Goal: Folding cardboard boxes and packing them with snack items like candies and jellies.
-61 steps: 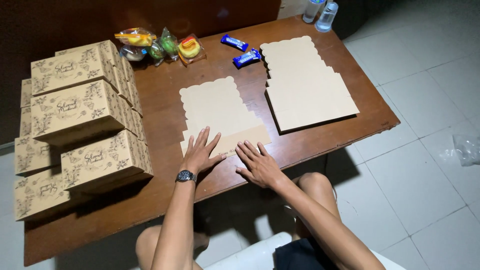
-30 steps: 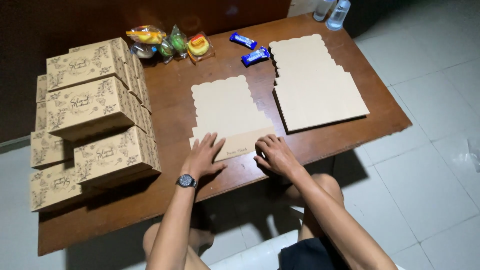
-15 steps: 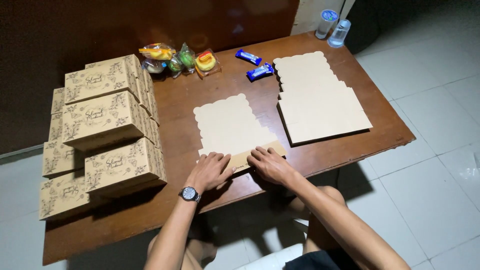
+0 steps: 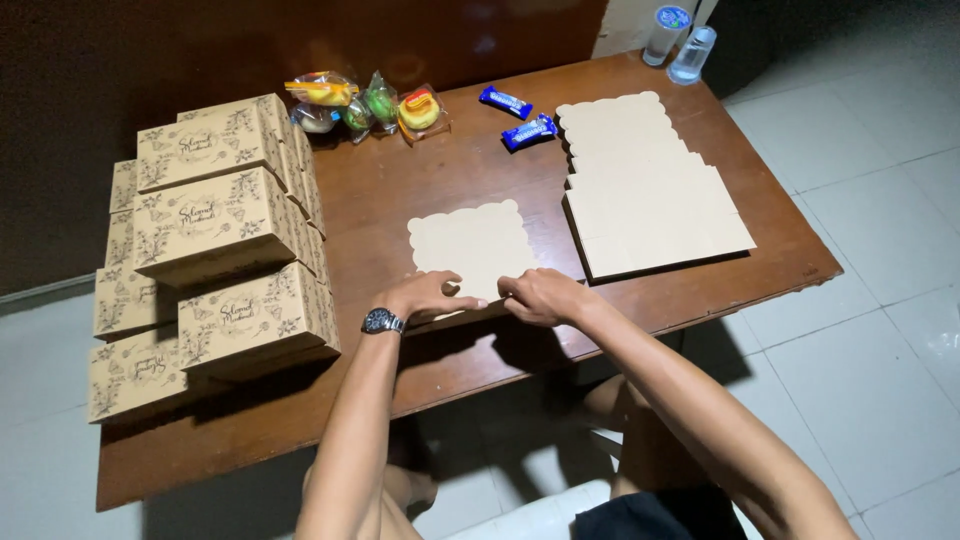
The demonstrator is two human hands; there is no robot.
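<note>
At the near edge of the brown table, the left hand, a watch on its wrist, and the right hand were both curled, fingertips pinching the near flap of a flat cardboard box blank with a scalloped far edge. Bare wood lay open just left and right of the blank. Two seconds before, both palms had been spread flat on that flap; now it was folded up. Left stood stacked printed boxes, right a pile of unfolded blanks reaching the table's right edge. Farther off lay wrapped snacks, two blue bars and two water cups.
</note>
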